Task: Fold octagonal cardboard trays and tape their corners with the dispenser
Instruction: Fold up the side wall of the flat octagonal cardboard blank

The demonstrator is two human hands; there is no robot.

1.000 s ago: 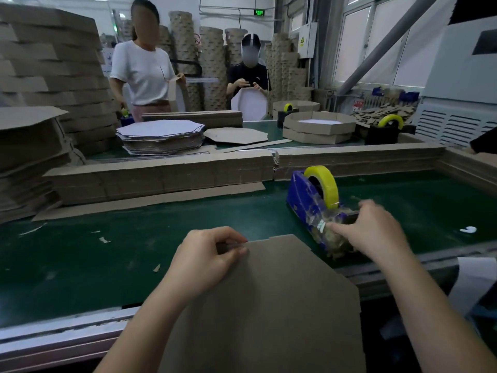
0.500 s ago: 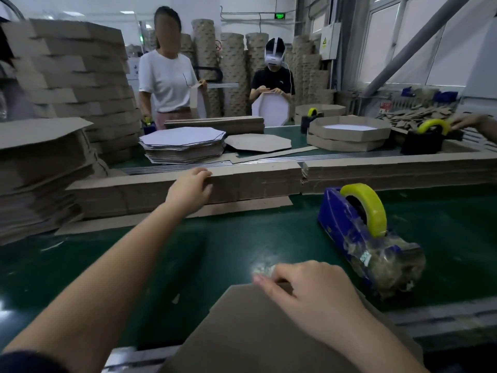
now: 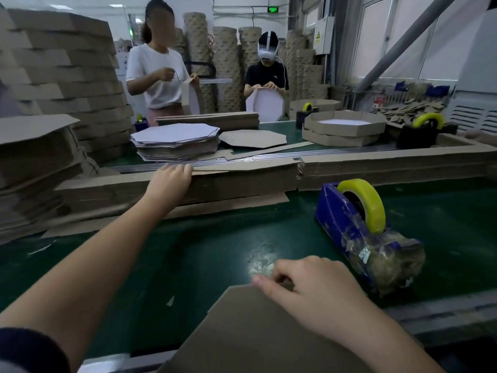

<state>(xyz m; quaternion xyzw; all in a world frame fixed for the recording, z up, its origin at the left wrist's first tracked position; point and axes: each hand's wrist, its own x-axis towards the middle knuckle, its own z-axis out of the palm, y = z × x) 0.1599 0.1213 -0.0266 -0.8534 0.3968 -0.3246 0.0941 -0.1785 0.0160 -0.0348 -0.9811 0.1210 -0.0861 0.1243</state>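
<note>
Slippage threatens: the right hand (image 3: 314, 292) pinches only the far corner of the flat brown octagonal cardboard tray (image 3: 255, 332) at six o'clock, while the left hand (image 3: 170, 181), eleven o'clock, seemingly grips a brown cardboard strip (image 3: 236, 181).

surface: green belt (image 3: 215, 251) | on it: tape dispenser (image 3: 349, 230); cardboard tray (image 3: 242, 332); strip stack (image 3: 242, 184)

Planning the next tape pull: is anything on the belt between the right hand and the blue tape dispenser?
Nothing visible. The right hand pinches the far edge of the cardboard tray, and only bare green belt separates it from the tape dispenser to its right. The left hand rests far off on the cardboard strips.
</note>
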